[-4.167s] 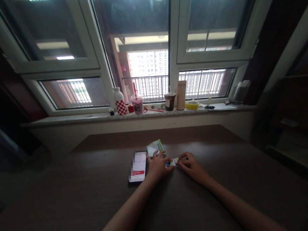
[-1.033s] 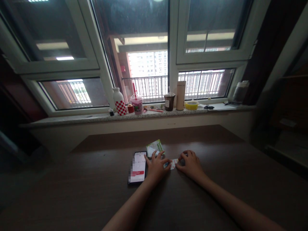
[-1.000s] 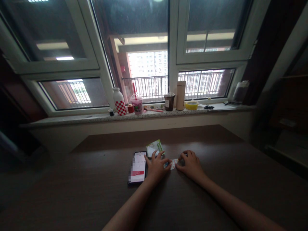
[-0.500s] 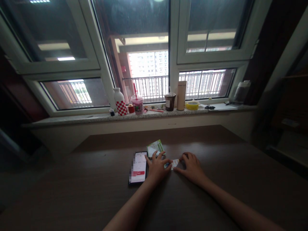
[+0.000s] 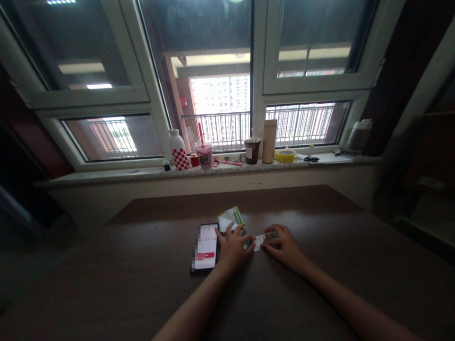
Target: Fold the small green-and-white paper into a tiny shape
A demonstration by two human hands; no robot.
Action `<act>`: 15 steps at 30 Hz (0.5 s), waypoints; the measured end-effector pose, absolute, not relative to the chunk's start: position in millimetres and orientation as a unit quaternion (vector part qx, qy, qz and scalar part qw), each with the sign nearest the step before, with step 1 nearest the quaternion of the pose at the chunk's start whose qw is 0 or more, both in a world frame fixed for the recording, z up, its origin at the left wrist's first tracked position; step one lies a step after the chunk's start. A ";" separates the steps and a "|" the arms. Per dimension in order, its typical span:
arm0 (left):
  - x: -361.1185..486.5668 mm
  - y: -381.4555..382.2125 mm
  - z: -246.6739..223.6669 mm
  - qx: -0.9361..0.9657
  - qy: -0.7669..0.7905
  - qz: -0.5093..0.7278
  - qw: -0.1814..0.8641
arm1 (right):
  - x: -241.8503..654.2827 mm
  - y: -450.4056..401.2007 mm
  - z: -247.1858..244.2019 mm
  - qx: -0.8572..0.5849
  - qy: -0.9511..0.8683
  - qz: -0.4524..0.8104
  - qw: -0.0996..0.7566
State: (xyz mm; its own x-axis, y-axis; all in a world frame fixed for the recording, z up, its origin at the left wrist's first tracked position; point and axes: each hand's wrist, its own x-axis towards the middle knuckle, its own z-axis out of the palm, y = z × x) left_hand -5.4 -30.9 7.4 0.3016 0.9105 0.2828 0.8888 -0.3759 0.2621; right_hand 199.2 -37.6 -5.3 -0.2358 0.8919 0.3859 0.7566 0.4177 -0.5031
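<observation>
A small white printed piece [image 5: 259, 242], with a bit of blue at its left and orange at its upper right, lies between my hands at the tabletop; its exact kind is too small to tell. My left hand [image 5: 235, 245] pinches its left end between thumb and forefinger, the other fingers spread toward the green-and-white packet [image 5: 229, 219]. At the right edge of the piece is my right hand [image 5: 283, 245], thumb and forefinger brought together there, the remaining fingers curled above. A phone [image 5: 205, 248] with a lit timer screen lies just left of my left hand.
The dark brown table [image 5: 142, 303] reaches toward a window wall. On the stone sill [image 5: 149, 176] stand a checkered bottle [image 5: 178, 150], a pink cup with a straw [image 5: 204, 155], a dark drink cup [image 5: 252, 150], a tan flask [image 5: 269, 142], yellow tape [image 5: 285, 156] and scissors [image 5: 311, 159].
My right thumb and forefinger have shifted slightly right and drawn closer together at the piece's edge. My left hand stays nearly in place, still pinching the piece.
</observation>
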 end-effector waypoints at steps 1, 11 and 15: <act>-5.5 -30.8 7.5 0.807 0.558 0.193 0.029 | 199.3 -37.7 -5.6 -0.535 -0.778 0.101 0.315; -5.5 -28.4 5.8 0.808 0.557 0.189 0.034 | 200.4 -33.1 -5.0 -0.624 -0.717 0.039 0.307; -5.3 -29.1 6.6 0.808 0.557 0.189 0.031 | 199.2 -34.9 -0.5 -0.643 -0.708 0.007 0.293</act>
State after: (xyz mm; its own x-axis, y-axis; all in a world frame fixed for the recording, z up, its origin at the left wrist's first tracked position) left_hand -5.3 -29.1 6.6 0.3087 0.9117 0.2711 0.8880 -0.3784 0.2614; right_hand 199.2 -34.9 -0.5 -0.0018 0.9138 0.4061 0.9055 0.1738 -0.3871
